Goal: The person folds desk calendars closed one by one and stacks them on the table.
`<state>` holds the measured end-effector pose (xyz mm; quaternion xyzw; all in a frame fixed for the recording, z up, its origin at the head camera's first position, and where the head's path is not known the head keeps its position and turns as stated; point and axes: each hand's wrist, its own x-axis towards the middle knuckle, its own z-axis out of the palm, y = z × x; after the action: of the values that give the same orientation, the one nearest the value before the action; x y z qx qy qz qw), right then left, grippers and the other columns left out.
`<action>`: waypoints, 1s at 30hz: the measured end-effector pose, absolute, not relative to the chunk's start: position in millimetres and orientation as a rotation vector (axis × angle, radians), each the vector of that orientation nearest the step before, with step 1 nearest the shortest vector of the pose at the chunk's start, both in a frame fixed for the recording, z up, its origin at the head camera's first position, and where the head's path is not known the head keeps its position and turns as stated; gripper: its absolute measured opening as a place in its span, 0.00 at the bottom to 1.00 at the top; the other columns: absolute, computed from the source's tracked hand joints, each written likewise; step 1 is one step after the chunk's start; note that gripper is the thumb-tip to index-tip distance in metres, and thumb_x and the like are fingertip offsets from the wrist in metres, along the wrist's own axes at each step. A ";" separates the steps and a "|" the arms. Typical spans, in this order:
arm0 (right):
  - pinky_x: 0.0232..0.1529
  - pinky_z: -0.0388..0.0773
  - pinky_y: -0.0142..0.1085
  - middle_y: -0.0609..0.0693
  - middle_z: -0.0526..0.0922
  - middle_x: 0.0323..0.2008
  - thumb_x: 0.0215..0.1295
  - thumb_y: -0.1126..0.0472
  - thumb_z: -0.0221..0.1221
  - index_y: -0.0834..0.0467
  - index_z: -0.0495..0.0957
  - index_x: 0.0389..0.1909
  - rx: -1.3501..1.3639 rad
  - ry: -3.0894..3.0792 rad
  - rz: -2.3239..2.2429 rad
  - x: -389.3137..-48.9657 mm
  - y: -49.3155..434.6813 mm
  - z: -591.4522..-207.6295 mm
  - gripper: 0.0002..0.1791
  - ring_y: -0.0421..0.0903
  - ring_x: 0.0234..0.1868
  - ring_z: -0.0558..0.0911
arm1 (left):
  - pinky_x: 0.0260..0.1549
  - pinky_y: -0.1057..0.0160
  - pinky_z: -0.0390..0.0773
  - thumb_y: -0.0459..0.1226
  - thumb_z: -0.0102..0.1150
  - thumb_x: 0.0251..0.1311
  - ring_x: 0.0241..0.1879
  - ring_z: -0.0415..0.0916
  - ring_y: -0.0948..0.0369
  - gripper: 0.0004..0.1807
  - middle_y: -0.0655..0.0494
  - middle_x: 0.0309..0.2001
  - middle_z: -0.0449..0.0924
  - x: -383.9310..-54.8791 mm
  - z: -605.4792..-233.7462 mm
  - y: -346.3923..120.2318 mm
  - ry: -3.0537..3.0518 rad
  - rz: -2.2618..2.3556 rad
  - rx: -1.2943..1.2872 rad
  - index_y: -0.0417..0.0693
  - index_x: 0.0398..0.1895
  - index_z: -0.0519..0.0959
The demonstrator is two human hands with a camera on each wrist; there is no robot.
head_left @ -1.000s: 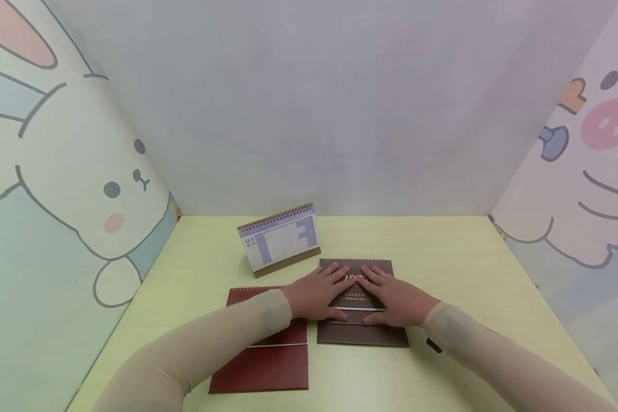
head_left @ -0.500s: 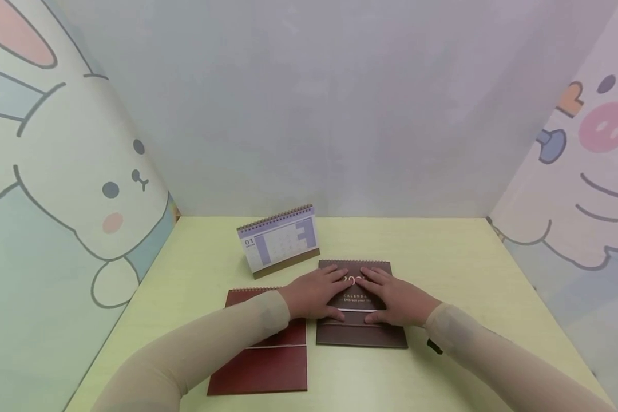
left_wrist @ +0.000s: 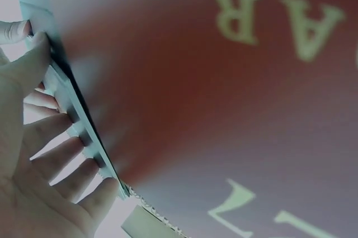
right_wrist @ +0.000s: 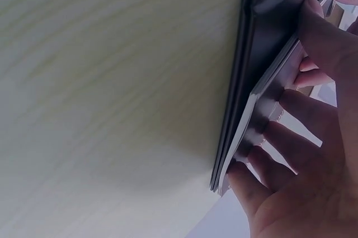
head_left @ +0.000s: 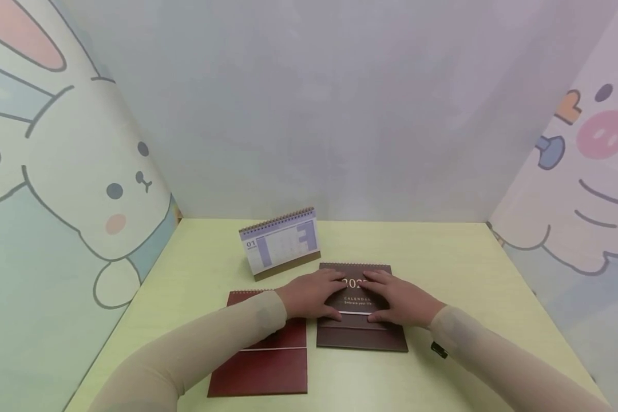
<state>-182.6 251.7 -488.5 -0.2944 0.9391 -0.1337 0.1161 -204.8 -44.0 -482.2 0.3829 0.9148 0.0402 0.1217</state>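
Observation:
A dark brown desk calendar (head_left: 361, 339) with gold lettering lies flat, its spiral binding towards the back. On its left half my left hand (head_left: 311, 294) rests with spread fingers. My right hand (head_left: 405, 301) lies across the right half in the same way, thumb on the lower flap. In the right wrist view, the fingertips of the right hand (right_wrist: 305, 165) touch the calendar's cover (right_wrist: 268, 115), whose layered edge shows from the side. The left wrist view has the left hand (left_wrist: 47, 171) with its fingertips on the dark cover, beside a red cover (left_wrist: 168, 81) filling the frame.
A closed red desk calendar (head_left: 273, 372) lies to the left, partly under the left forearm in this view. Behind it, a white and purple calendar (head_left: 283, 243) stands propped open like a tent. Cartoon-printed side walls and a pale back wall (head_left: 335, 114) enclose the light wooden table (head_left: 432, 246).
Both hands have drawn slightly apart on the brown calendar, baring more of its gold numerals and lettering. The calendars stay in place; the head view has shifted slightly.

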 end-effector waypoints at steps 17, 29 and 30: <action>0.82 0.82 0.66 0.59 0.77 0.87 0.79 0.37 0.76 0.53 0.83 0.82 -0.846 2.815 -0.380 -181.8 255.8 -492.3 0.39 0.68 0.86 0.79 | 0.89 0.55 0.75 0.64 0.75 0.78 0.89 0.72 0.56 0.44 0.55 0.88 0.76 -203.8 -484.2 -54.0 2.683 0.277 1.041 0.55 0.88 0.78; 0.83 0.81 0.67 0.62 0.78 0.86 0.79 0.43 0.78 0.56 0.85 0.79 -0.825 2.835 -0.377 -178.5 258.9 -488.5 0.36 0.70 0.85 0.80 | 0.88 0.55 0.76 0.63 0.78 0.76 0.87 0.74 0.53 0.45 0.52 0.86 0.78 -206.6 -488.7 -60.8 2.730 0.278 1.025 0.50 0.86 0.80; 0.83 0.80 0.67 0.62 0.78 0.86 0.79 0.43 0.78 0.56 0.85 0.79 -0.815 2.837 -0.381 -178.7 259.5 -488.8 0.36 0.69 0.85 0.79 | 0.89 0.55 0.75 0.63 0.79 0.75 0.87 0.74 0.52 0.45 0.52 0.85 0.79 -206.8 -488.7 -61.6 2.736 0.284 1.023 0.49 0.86 0.80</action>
<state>-178.7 259.5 -488.8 -0.2730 0.9499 -0.1275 0.0828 -206.8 -61.6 -488.7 0.3468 0.9273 0.0961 0.1031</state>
